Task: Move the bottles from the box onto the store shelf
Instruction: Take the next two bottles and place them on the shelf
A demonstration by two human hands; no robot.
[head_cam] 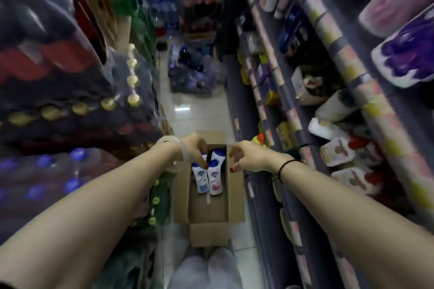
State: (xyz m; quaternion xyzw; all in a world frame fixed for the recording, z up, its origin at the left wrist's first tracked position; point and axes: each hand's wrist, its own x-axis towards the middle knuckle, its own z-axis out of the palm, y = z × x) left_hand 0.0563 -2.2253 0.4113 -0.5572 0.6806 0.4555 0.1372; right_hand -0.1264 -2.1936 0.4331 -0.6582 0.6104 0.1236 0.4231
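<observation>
An open cardboard box sits on the aisle floor in front of my feet. Lying at its far end are white bottles with blue caps: one with a blue label, one with a red label, and another behind them. My left hand reaches down into the box, its fingertips at the caps of the front two bottles; whether it grips one is unclear. Just above the box's right wall hovers my right hand, fingers loosely curled and holding nothing. The store shelf runs along the right.
The right-hand shelves hold white bottles and packs, with price strips on the edges. Shrink-wrapped packs of drink bottles are stacked tall on the left, close to my left arm. A pile of wrapped goods stands on the tiled floor further down the narrow aisle.
</observation>
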